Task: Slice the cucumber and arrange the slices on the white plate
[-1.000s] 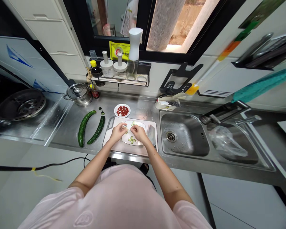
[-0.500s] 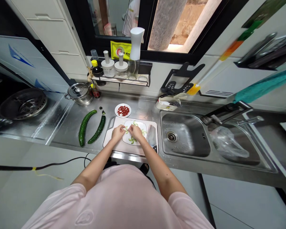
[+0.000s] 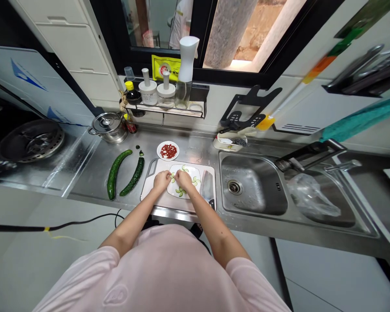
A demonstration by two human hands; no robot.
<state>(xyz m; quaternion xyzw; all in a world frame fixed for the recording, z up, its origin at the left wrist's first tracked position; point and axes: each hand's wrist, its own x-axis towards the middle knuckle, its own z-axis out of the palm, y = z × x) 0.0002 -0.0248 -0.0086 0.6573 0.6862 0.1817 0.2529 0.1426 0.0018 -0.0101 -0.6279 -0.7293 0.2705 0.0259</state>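
Note:
A white plate lies on a pale cutting board, with thin green slices laid on it in pinwheel clusters. At the plate's left edge my left hand has its fingers pinched beside a green slice; what is between them is too small to make out. My right hand is over the plate close by, fingers also pinched, their tips hidden. A cleaver rests at the board's right side. Behind the board stands a small white dish of red pieces.
Two cucumbers lie left of the board, with cut ends behind them. A steel pot stands at the back left. To the right is a sink with a faucet. A seasoning shelf hangs behind.
Both hands stay over the plate's left part, with only slight shifts of the fingers. The view has moved a little.

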